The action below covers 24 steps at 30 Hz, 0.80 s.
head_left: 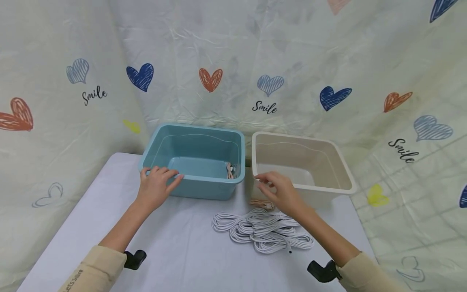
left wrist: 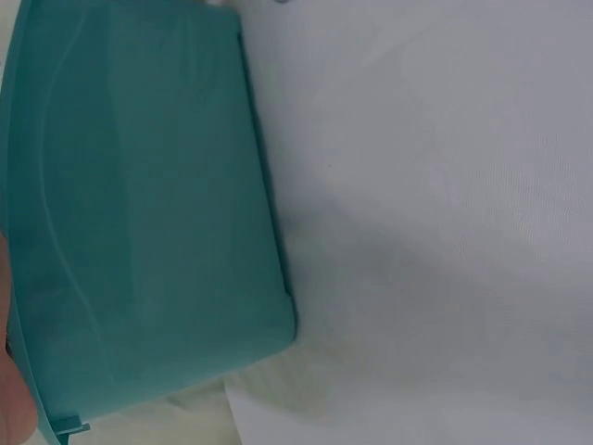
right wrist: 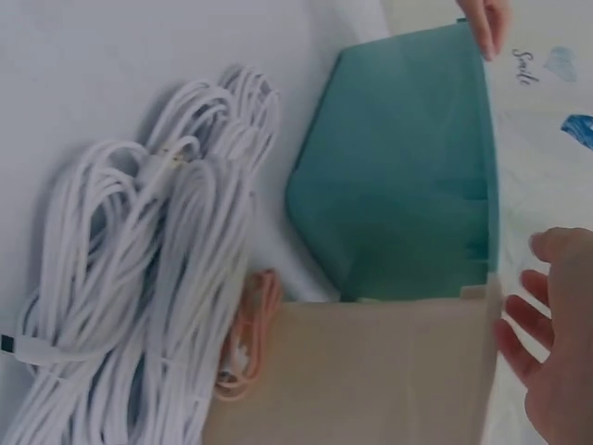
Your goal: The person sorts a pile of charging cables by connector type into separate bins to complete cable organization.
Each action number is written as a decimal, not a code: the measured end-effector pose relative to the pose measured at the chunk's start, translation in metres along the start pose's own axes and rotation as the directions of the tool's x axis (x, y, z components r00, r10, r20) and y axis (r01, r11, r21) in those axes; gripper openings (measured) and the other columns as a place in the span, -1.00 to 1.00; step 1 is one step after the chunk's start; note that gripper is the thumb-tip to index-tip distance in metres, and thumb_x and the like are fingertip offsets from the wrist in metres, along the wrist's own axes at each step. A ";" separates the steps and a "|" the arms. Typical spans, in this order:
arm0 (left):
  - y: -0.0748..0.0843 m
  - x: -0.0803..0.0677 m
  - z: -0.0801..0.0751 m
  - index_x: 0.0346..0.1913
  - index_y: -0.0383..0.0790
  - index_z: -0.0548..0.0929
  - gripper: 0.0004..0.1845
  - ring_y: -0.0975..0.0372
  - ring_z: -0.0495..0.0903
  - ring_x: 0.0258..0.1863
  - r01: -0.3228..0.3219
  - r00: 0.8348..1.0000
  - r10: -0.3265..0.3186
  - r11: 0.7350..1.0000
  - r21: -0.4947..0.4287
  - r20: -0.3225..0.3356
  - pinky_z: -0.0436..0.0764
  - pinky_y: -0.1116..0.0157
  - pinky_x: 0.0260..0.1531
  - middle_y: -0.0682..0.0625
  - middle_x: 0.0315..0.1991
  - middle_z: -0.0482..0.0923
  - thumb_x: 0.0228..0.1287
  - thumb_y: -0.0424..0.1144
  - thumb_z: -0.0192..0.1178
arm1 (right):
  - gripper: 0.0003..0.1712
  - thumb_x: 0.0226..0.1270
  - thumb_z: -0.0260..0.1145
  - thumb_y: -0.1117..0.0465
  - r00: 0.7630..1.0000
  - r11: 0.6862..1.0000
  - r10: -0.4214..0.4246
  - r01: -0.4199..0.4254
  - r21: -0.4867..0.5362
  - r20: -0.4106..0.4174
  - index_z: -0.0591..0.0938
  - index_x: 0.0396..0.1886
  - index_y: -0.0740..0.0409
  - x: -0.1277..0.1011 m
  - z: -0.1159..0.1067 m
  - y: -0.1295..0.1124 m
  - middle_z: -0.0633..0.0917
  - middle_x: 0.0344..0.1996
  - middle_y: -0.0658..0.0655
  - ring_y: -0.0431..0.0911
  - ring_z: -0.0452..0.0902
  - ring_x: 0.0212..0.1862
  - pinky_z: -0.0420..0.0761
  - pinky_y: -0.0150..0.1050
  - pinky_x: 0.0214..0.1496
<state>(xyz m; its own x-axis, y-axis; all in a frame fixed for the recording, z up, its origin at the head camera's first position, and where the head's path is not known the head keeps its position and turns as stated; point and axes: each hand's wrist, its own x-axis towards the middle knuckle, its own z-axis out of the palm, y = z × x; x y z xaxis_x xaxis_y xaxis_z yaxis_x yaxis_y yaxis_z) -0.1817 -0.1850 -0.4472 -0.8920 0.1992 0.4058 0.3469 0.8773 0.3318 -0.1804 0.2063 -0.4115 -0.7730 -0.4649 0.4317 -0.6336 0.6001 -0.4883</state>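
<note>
A blue bin (head_left: 204,189) stands at the back of the table, and my left hand (head_left: 155,188) rests its fingers over the left part of the front rim. To its right is a beige bin (head_left: 317,187); my right hand (head_left: 279,190) hovers by its front left corner, fingers loosely bent, with nothing between them. Whether those fingertips touch the rim I cannot tell. A small pinkish cable bundle (head_left: 230,170) lies inside the blue bin's right end. Another pinkish cable bundle (right wrist: 247,338) lies before the beige bin. Several coiled white cables (head_left: 260,229) are heaped in front.
A white cloth covers the table (head_left: 175,243). Behind and beside it hangs a pale curtain (head_left: 233,48) printed with hearts. The two bins stand side by side with a narrow gap between them.
</note>
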 end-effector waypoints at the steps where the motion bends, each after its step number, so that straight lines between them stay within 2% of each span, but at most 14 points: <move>1: 0.000 0.000 0.000 -0.05 -0.20 0.81 -0.73 -0.11 0.62 -0.08 0.003 1.000 -0.003 1.000 -0.001 0.002 0.30 -0.40 0.22 -0.14 -0.15 0.77 0.50 -0.06 0.31 | -0.73 0.35 0.46 0.45 1.000 1.000 -0.009 0.008 -0.007 -0.011 0.74 0.03 0.28 -0.003 0.001 0.000 0.79 -0.16 0.18 0.01 0.70 -0.15 0.79 -0.04 -0.15; 4: -0.001 0.000 0.000 -0.04 -0.20 0.81 -0.73 -0.11 0.61 -0.08 0.004 1.000 -0.004 1.000 0.001 0.004 0.30 -0.40 0.22 -0.15 -0.15 0.77 0.50 -0.05 0.31 | -0.73 0.33 0.48 0.45 0.999 0.999 -0.014 0.013 -0.032 -0.030 0.76 0.01 0.23 -0.013 0.004 0.002 0.78 -0.17 0.15 0.00 0.69 -0.15 0.78 -0.04 -0.16; 9: -0.001 0.000 0.001 -0.05 -0.21 0.81 -0.72 -0.12 0.60 -0.10 -0.003 1.000 0.003 1.000 0.006 0.004 0.30 -0.40 0.22 -0.14 -0.15 0.78 0.50 -0.05 0.32 | -0.69 0.32 0.50 0.43 1.000 0.998 0.012 -0.012 -0.056 -0.005 0.76 0.05 0.23 -0.026 0.011 0.008 0.80 -0.17 0.10 -0.04 0.70 -0.16 0.79 -0.08 -0.15; 16: 0.000 0.001 0.001 -0.04 -0.22 0.81 -0.72 -0.14 0.61 -0.10 -0.011 1.000 0.011 1.000 0.006 0.011 0.31 -0.40 0.22 -0.16 -0.13 0.78 0.50 -0.06 0.32 | -0.63 0.27 0.52 0.43 0.999 0.999 -0.005 0.008 -0.053 0.044 0.73 0.07 0.27 -0.040 0.022 0.022 0.80 -0.14 0.19 0.04 0.73 -0.17 0.77 -0.09 -0.22; 21: -0.001 0.000 0.002 -0.06 -0.21 0.81 -0.74 -0.14 0.60 -0.15 -0.024 1.000 0.024 1.000 0.009 -0.011 0.32 -0.39 0.20 -0.15 -0.14 0.79 0.48 -0.08 0.34 | -0.59 0.24 0.56 0.40 0.992 0.998 0.031 -0.023 -0.063 0.125 0.71 0.09 0.29 -0.047 0.031 0.029 0.80 -0.07 0.22 0.13 0.75 -0.08 0.76 -0.06 -0.11; 24: 0.000 0.000 0.002 -0.06 -0.21 0.81 -0.75 -0.13 0.59 -0.16 -0.023 1.000 0.023 1.000 0.012 -0.016 0.33 -0.38 0.20 -0.15 -0.16 0.78 0.48 -0.08 0.34 | -0.58 0.24 0.57 0.38 0.987 0.996 0.036 -0.022 -0.092 0.154 0.71 0.09 0.29 -0.051 0.035 0.034 0.79 -0.03 0.22 0.14 0.73 -0.01 0.76 0.04 -0.02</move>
<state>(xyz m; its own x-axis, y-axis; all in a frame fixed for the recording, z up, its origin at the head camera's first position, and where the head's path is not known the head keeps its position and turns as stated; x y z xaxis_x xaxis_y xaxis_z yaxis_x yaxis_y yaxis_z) -0.1825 -0.1845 -0.4485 -0.8791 0.2127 0.4266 0.3639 0.8774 0.3125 -0.1635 0.2274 -0.4770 -0.7908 -0.5379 0.2921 -0.6112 0.6672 -0.4259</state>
